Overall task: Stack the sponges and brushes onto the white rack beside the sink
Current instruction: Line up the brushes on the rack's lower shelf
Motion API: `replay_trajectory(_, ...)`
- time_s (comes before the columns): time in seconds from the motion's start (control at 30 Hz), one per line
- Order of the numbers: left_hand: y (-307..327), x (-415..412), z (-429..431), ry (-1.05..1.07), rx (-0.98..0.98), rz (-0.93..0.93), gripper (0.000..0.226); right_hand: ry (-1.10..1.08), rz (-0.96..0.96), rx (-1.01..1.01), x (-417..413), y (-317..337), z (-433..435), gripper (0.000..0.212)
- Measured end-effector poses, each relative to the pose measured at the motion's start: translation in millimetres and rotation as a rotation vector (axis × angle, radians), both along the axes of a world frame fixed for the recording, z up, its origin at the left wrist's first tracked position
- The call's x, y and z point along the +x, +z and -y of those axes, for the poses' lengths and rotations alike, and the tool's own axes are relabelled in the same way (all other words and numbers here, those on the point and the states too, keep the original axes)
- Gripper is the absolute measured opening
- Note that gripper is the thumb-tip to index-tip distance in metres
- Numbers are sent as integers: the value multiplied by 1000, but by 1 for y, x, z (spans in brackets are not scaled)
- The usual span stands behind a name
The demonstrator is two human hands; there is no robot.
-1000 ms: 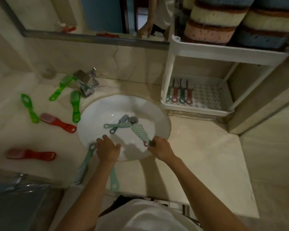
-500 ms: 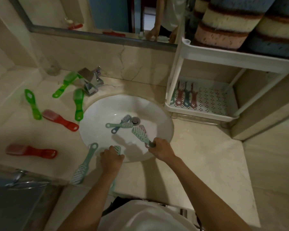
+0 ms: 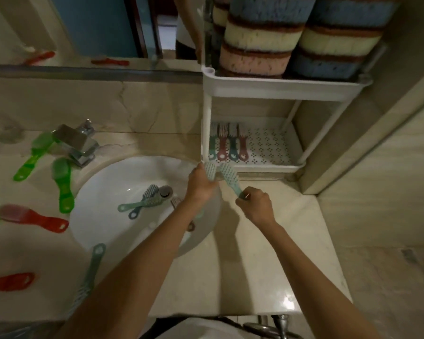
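Both hands carry pale-teal plastic brushes—left hand [image 3: 199, 182] and right hand [image 3: 254, 204], fingers closed on handles—toward the white plastic rack [image 3: 274, 90] already holding four; many remain on the marble surface [image 3: 255, 253].

I have both bare arms stretched forward from the bottom of the view, forearms uncovered. My left arm runs up and to the right on a long diagonal, and my left hand [image 3: 201, 183] is closed in a fist, knuckles up, with its fingers [image 3: 198, 172] wrapped tight and the thumb side turned toward my other hand. My right arm comes in from the lower right, angling up and to the left, wrist slightly bent. My right hand [image 3: 256, 206] is curled shut in a pinch-like grip, back of the hand up. The two hands sit near each other, not touching, the left a little farther forward.
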State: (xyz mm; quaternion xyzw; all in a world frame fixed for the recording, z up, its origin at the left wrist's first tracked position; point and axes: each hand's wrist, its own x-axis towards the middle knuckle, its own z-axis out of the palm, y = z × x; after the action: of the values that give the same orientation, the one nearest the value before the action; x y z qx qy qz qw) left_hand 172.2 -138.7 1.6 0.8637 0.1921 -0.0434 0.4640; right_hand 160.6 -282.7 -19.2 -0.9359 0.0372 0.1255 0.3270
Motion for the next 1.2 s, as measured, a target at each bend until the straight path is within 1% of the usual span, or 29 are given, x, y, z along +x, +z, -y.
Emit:
replay_trajectory(0.07,12,21,17,-49,-68,26,32,-85,71,8,16,3,17,16)
replay_trajectory(0.17,20,51,36,-84,-186,-7,30,-155,155,10,47,8,38,18)
replay_trajectory(0.23,20,71,44,-59,-242,-40,24,-167,188,-5,71,11,46,19)
replay_trajectory(0.27,19,80,46,-32,-260,-64,17,-160,193,-19,82,13,48,21)
replay_trajectory(0.3,17,88,49,-3,-280,-91,11,-148,190,-31,94,14,49,23)
replay_trajectory(0.33,16,96,50,27,-300,-112,9,-136,182,-36,106,16,48,24)
replay_trajectory(0.4,12,109,52,100,-351,-150,22,-120,140,-47,130,14,43,24)
replay_trajectory(0.43,9,115,52,137,-380,-166,24,-118,109,-62,143,11,41,25)
replay_trajectory(0.5,5,125,51,190,-414,-189,17,-90,51,-111,164,2,36,27)
replay_trajectory(0.63,-2,136,45,218,-388,-200,20,-61,-23,-217,186,-15,25,38)
replay_trajectory(0.7,-5,138,40,219,-388,-225,22,-35,-16,-237,190,-19,21,36)
replay_trajectory(0.77,-8,139,36,231,-395,-238,21,-2,-24,-180,192,-21,17,32)
replay_trajectory(0.83,-9,140,34,238,-421,-214,20,9,19,-174,194,-23,13,31)
replay_trajectory(0.9,-7,139,33,237,-427,-195,18,25,76,-213,193,-25,9,32)
replay_trajectory(1.03,-7,138,34,223,-435,-185,17,69,93,-293,190,-26,8,34)
replay_trajectory(1.1,-9,139,35,215,-385,-173,14,72,107,-318,191,-30,10,35)
replay_trajectory(1.2,-11,142,36,221,-305,-147,16,80,119,-351,189,-34,12,37)
